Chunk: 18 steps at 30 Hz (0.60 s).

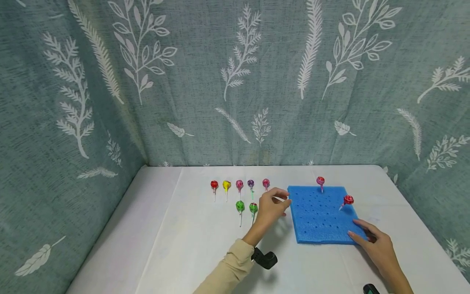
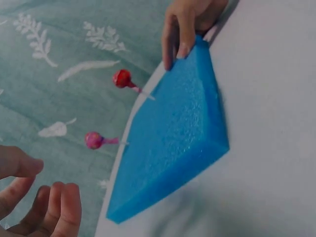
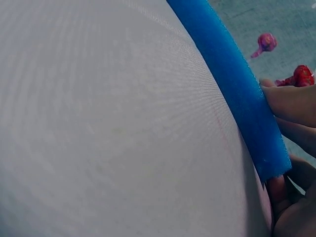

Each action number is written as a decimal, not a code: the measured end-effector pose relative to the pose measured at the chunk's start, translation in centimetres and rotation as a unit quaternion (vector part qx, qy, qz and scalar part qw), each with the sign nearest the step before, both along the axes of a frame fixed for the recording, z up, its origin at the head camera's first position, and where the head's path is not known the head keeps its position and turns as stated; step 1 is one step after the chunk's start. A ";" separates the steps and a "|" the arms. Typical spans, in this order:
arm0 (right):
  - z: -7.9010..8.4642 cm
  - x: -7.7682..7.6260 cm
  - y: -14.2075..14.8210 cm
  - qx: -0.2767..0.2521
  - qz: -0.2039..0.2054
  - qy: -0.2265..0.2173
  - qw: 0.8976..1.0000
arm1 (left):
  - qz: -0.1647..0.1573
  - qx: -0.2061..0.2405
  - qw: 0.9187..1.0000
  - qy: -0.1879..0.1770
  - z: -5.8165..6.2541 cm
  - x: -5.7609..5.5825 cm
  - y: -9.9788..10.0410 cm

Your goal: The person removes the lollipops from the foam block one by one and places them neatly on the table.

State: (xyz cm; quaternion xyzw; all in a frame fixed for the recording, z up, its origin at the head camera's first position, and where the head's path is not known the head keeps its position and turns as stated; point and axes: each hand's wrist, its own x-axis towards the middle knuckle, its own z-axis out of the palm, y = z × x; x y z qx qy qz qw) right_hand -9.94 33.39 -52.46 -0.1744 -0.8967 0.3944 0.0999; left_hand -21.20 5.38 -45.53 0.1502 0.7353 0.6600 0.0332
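Observation:
A blue foam board (image 1: pixel 315 237) dotted with small holes lies on the white table. My right hand (image 1: pixel 380 247) grips its near right corner, fingers on top and a fingertip under the edge in the right wrist view. Two lollipops stand in the board: a pink lollipop (image 1: pixel 320 180) at the back and a tilted red lollipop (image 1: pixel 348 199) near the right edge. By the board's left edge, my left hand (image 1: pixel 271 207) hovers with bent, relaxed fingers (image 2: pixel 64 212) and nothing between them. Just left of it are a pink lollipop (image 1: pixel 266 183) and a green lollipop (image 1: pixel 253 208).
Left of the board lie more lollipops: red (image 1: pixel 214 185), yellow (image 1: pixel 227 185), pink (image 1: pixel 239 185) and purple (image 1: pixel 251 183) in the back row, green (image 1: pixel 240 206) in front. A patterned curtain (image 1: pixel 205 122) surrounds the table (image 1: pixel 183 253) at the back and sides.

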 end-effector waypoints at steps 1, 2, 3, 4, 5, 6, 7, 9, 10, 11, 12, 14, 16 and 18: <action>0.0 0.0 0.0 0.002 0.000 -0.001 1.000 | -0.001 0.002 1.000 0.001 0.0 0.0 0.2; 0.0 -0.1 0.0 0.004 0.000 -0.001 1.000 | -0.003 0.005 1.000 0.001 0.0 0.0 0.3; 0.0 -0.1 0.0 0.006 -0.001 -0.002 1.000 | -0.005 0.008 1.000 0.000 0.0 0.0 0.5; 0.0 -0.1 0.0 0.006 -0.001 -0.002 1.000 | -0.007 0.011 1.000 0.001 0.0 0.0 0.7; 0.0 -0.2 0.0 0.005 -0.001 0.000 1.000 | -0.010 0.013 1.000 0.000 0.0 0.0 0.8; 0.0 -0.2 0.0 0.004 -0.001 0.001 1.000 | -0.011 0.016 1.000 0.000 0.0 0.0 1.0; 0.0 -0.2 0.0 0.003 -0.001 0.003 1.000 | -0.012 0.018 1.000 0.000 0.0 0.1 1.2; 0.0 -0.2 -0.1 -0.001 -0.001 0.005 1.000 | -0.015 0.018 1.000 -0.001 0.0 0.1 1.5; 0.1 -0.2 -0.1 -0.002 -0.002 0.005 1.000 | -0.015 0.016 1.000 0.000 0.0 0.1 1.7; 0.1 -0.2 -0.1 -0.003 -0.002 0.006 1.000 | -0.015 0.014 1.000 0.000 0.0 0.1 1.9; 0.1 -0.2 -0.1 -0.003 -0.003 0.005 1.000 | -0.015 0.014 1.000 -0.002 0.0 0.2 2.0; 0.1 -0.1 -0.1 -0.005 -0.003 0.006 1.000 | -0.016 0.014 1.000 -0.006 0.1 0.3 2.4; 0.1 -0.1 -0.1 -0.008 -0.004 0.007 1.000 | -0.016 0.019 1.000 -0.011 0.2 0.4 2.6; 0.1 -0.1 -0.1 -0.010 -0.002 0.009 1.000 | -0.017 0.024 0.999 -0.015 0.3 0.5 2.9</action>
